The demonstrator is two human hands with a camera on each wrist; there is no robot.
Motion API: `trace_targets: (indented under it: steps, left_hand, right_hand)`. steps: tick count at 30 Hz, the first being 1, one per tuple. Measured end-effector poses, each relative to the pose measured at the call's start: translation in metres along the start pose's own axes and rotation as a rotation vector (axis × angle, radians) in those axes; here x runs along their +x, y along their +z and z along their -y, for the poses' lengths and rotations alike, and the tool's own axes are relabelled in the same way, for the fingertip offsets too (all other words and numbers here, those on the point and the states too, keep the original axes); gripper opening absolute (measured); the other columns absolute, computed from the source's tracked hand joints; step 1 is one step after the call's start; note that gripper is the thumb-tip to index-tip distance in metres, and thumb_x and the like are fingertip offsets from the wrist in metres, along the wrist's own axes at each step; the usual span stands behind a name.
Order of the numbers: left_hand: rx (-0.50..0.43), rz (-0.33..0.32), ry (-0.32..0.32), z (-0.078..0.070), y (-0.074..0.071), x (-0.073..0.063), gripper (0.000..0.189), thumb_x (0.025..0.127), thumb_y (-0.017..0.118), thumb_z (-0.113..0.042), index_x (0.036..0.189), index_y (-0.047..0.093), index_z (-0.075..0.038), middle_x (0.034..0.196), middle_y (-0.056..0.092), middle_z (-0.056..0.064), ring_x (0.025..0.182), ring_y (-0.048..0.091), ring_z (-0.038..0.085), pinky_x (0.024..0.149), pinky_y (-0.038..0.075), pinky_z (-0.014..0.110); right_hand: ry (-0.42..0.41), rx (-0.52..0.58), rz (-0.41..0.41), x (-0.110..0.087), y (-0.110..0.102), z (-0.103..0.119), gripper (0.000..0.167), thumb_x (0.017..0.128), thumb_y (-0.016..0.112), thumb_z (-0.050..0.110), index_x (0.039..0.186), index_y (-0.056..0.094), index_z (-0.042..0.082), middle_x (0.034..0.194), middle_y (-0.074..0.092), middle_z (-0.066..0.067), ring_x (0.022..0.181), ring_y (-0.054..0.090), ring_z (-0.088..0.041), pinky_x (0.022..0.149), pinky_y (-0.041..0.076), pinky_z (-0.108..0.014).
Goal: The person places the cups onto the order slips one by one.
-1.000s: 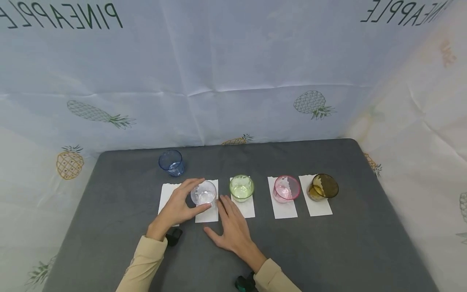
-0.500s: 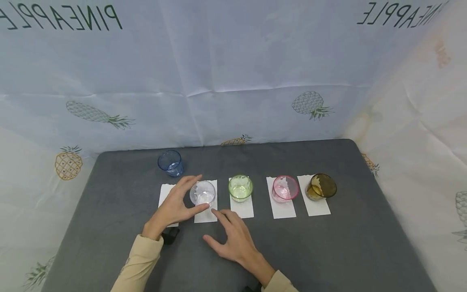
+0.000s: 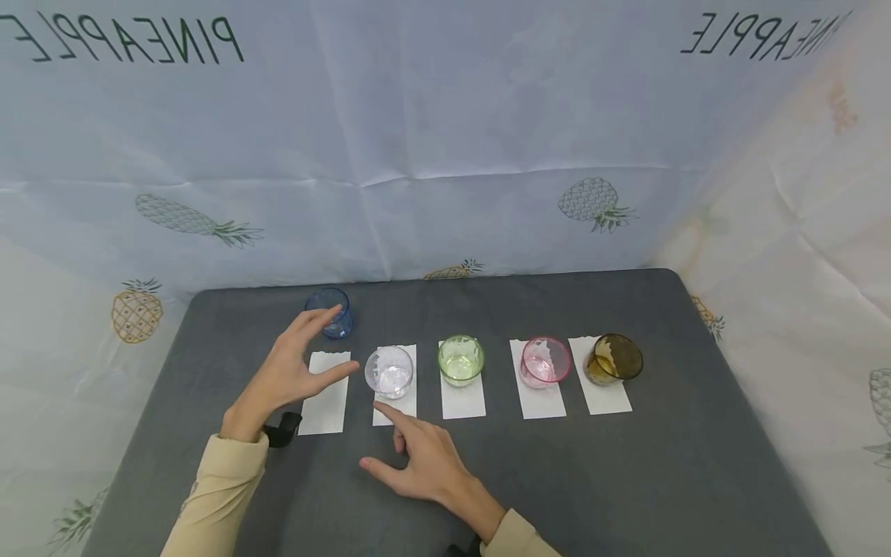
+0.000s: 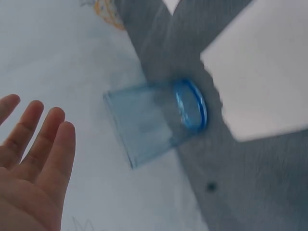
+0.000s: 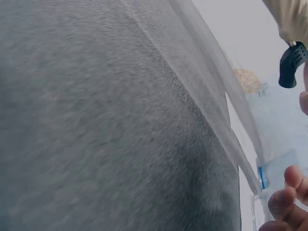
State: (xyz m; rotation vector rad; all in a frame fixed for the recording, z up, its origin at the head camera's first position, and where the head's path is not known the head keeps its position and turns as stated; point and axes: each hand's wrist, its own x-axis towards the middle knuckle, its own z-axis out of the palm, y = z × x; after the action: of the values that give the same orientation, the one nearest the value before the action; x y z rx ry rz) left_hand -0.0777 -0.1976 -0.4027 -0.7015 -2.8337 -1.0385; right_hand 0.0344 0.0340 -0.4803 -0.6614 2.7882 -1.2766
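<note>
My left hand [image 3: 281, 367] hovers over the left end of the table with thumb and fingers spread, holding nothing. Its fingertips overlap the blue glass [image 3: 339, 325] in the head view; the left wrist view shows a gap between the fingers and the blue glass [image 4: 149, 120]. Below the thumb lies a bare white paper [image 3: 326, 406]. My right hand [image 3: 428, 460] is nearest the clear glass [image 3: 390, 373], which stands on its own paper [image 3: 397, 414]. The right hand's index finger reaches toward that paper's lower edge, and nothing is in its grasp.
To the right, a green glass [image 3: 461, 360], a pink glass [image 3: 545, 362] and an amber glass [image 3: 614, 359] each stand on white paper. They share the grey table [image 3: 626, 480], with a pineapple-print curtain [image 3: 452, 116] behind it.
My left hand has left the clear glass and moved left and back to the blue glass, uncovering the leftmost paper. My right hand has drawn slightly left and toward me.
</note>
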Motion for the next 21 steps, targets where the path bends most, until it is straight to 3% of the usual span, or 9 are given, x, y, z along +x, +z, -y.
trace_targets:
  steps: [7, 14, 21]
  left_hand:
    - [0.061, 0.020, -0.017, 0.015, -0.019, 0.010, 0.090, 0.080, 0.087, -0.029, 0.155, 0.043, -0.005, 0.147, 0.048, 0.025, 0.129, 0.053, 0.045, 0.101, 0.045, 0.070]
    - [0.081, 0.063, -0.054, 0.032, -0.028, 0.022, 0.091, 0.083, 0.085, -0.031, 0.157, 0.039, -0.004, 0.150, 0.043, 0.028, 0.135, 0.045, 0.050, 0.105, 0.040, 0.073]
    - [0.125, 0.095, -0.078, 0.045, -0.029, 0.029, 0.093, 0.082, 0.085, -0.035, 0.157, 0.039, -0.006, 0.153, 0.039, 0.028, 0.139, 0.041, 0.050, 0.106, 0.038, 0.075]
  right_hand:
    - [0.022, 0.057, 0.082, 0.020, 0.012, 0.007, 0.076, 0.090, 0.075, 0.051, 0.153, 0.048, 0.018, 0.050, 0.030, 0.017, 0.043, 0.017, 0.010, 0.041, 0.019, -0.012]
    - [0.067, 0.123, 0.155, 0.039, 0.025, 0.010, 0.081, 0.092, 0.072, 0.050, 0.159, 0.038, 0.020, 0.044, 0.029, 0.015, 0.036, 0.018, 0.008, 0.036, 0.021, -0.012]
    - [0.129, 0.199, 0.199, 0.052, 0.036, 0.006, 0.075, 0.094, 0.071, 0.043, 0.157, 0.040, 0.019, 0.043, 0.029, 0.015, 0.034, 0.020, 0.007, 0.036, 0.021, -0.011]
